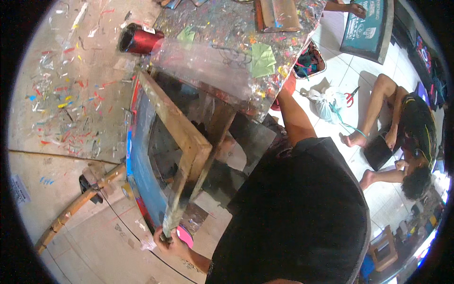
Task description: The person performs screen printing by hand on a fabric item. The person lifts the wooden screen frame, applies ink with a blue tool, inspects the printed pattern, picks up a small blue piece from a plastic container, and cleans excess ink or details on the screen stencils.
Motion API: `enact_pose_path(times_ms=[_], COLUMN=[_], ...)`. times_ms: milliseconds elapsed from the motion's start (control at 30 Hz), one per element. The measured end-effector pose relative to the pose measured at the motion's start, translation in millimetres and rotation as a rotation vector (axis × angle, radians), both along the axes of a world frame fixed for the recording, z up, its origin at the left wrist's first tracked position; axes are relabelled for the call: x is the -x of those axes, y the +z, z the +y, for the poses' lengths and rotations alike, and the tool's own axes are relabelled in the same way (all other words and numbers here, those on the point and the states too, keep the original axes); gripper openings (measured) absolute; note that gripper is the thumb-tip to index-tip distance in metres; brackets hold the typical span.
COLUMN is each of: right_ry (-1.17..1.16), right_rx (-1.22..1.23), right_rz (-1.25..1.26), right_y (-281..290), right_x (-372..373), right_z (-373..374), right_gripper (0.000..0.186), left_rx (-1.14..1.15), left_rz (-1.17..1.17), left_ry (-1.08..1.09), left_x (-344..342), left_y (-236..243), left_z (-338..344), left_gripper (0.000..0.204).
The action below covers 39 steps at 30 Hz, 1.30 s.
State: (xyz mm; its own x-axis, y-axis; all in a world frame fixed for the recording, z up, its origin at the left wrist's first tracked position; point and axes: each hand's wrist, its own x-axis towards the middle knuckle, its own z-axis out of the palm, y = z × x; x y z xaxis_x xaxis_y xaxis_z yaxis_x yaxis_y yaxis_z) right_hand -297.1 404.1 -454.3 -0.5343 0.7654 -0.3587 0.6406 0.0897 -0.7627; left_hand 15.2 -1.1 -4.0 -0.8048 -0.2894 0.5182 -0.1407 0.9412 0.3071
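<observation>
At the lower left, my left hand (pixel 171 242) has its fingers closed around the lower end of a worn wooden frame (pixel 189 163). The frame is tilted, and one of its corners points toward my black shirt. Behind it lies a blue-toned panel (pixel 144 156) with a paint-smeared edge; whether the two are joined, I cannot tell. A pink round thing (pixel 187 238) shows just beside my fingers. A bare limb (pixel 298 118) runs from my dark clothing toward the table edge; whether it is an arm or a leg is unclear. No right hand can be made out.
A paint-spattered table (pixel 213 28) holds a red can (pixel 142 39), green paper (pixel 263 60) and wooden pieces. A person (pixel 418 123) sits on the tiled floor at right, near red scissors (pixel 351 96) and a tied plastic bag (pixel 328 104). A bamboo pole (pixel 71 215) lies at lower left.
</observation>
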Motion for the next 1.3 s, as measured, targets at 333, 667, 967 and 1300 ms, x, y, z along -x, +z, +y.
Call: enact_pose_path(times_ms=[333,667,967,1300], right_ry=[-0.092,0.017,0.651,0.306], right_rx=[0.082,0.121,0.029,0.134], right_rz=[-0.004,0.143,0.259,0.634], right_y=[-18,-17,-10,29], right_x=[1,-12,-50,-44], right_z=[11,-19,-1,18], right_gripper=[0.074,0.078,0.070,0.064], left_rx=[-0.078,-0.146,-0.067,-0.217], left_rz=[0.036,0.037,-0.006,0.068], left_ry=[-0.053,-0.028,-0.006,-0.067], left_x=[1,-6,-8,4], left_y=[-8,-14,-13,-14], left_z=[-5,12,8,11], left_gripper=[0.040,0.044,0.042,0.042])
